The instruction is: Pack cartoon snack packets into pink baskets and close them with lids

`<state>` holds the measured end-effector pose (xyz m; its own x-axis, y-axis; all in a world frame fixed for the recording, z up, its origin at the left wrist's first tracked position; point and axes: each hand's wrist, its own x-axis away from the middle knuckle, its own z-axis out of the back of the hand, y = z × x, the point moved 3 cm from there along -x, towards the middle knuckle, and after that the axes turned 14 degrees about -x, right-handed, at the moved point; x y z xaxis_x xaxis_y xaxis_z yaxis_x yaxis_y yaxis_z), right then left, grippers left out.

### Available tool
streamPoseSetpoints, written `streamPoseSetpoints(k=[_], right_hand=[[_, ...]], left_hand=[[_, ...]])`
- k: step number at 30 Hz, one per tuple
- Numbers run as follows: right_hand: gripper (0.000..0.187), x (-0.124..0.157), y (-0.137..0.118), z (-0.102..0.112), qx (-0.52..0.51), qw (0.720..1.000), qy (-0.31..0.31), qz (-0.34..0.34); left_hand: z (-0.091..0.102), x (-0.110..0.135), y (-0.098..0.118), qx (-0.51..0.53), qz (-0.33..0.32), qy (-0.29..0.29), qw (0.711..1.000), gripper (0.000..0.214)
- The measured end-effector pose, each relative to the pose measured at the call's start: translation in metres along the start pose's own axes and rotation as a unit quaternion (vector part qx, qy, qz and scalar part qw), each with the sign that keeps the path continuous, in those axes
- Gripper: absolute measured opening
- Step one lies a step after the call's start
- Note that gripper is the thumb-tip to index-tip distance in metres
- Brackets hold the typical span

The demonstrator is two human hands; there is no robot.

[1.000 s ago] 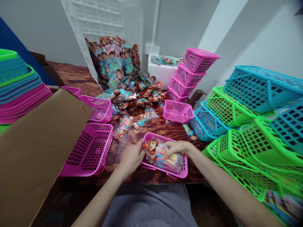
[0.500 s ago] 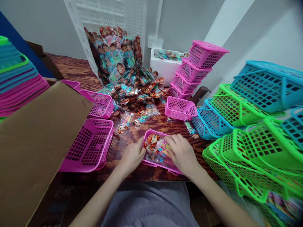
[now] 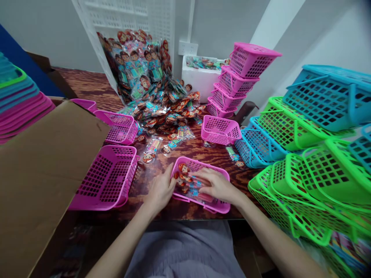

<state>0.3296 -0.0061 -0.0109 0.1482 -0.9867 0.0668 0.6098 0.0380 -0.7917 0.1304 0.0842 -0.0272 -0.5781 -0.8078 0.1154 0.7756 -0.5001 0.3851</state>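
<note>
Pink basket [image 3: 223, 207], streaked brown table [image 3: 91, 85]

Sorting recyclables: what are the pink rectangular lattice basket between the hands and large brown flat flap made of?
Pink lattice basket: probably smooth moulded plastic, given even colour and regular holes.
Brown flap: likely matte cardboard, from its dull tan face.

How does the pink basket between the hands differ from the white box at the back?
Place: the pink basket sits in the foreground; the white box stands at the back.
Sides: the basket's are perforated; the box's visible side is solid.
Contact: the left hand is at the basket's rim and the right hand reaches inside; neither touches the box.
Shared: both are open-topped and hold plastic packets.
</note>
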Motion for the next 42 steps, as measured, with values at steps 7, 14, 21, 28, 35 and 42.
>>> streamPoseSetpoints(k=[7, 14, 21, 28, 35, 42], right_hand=[[0.032, 0.007, -0.009, -0.007, 0.182, 0.976, 0.116, 0.039], [0.031, 0.019, -0.026, -0.010, 0.276, 0.930, 0.197, 0.145], [0.028, 0.033, -0.034, -0.011, 0.142, 0.981, 0.108, 0.074], [0.023, 0.034, -0.023, 0.004, -0.074, 0.993, -0.069, -0.055], [0.048, 0.019, -0.011, -0.017, 0.118, 0.991, 0.054, -0.044], [0.037, 0.012, -0.001, -0.007, 0.169, 0.977, 0.114, -0.065]], left_hand=[[-0.002, 0.002, 0.001, -0.050, 0.002, -0.014, 0.999, 0.035], [-0.006, 0.002, 0.002, -0.075, 0.010, -0.012, 0.997, 0.031], [-0.007, 0.002, 0.001, -0.073, 0.006, -0.006, 0.997, 0.028], [-0.006, 0.002, 0.002, -0.056, 0.013, -0.014, 0.998, 0.023], [-0.006, 0.002, 0.002, -0.054, 0.011, -0.013, 0.998, 0.020], [-0.006, 0.005, 0.002, -0.032, 0.016, -0.020, 0.999, 0.022]])
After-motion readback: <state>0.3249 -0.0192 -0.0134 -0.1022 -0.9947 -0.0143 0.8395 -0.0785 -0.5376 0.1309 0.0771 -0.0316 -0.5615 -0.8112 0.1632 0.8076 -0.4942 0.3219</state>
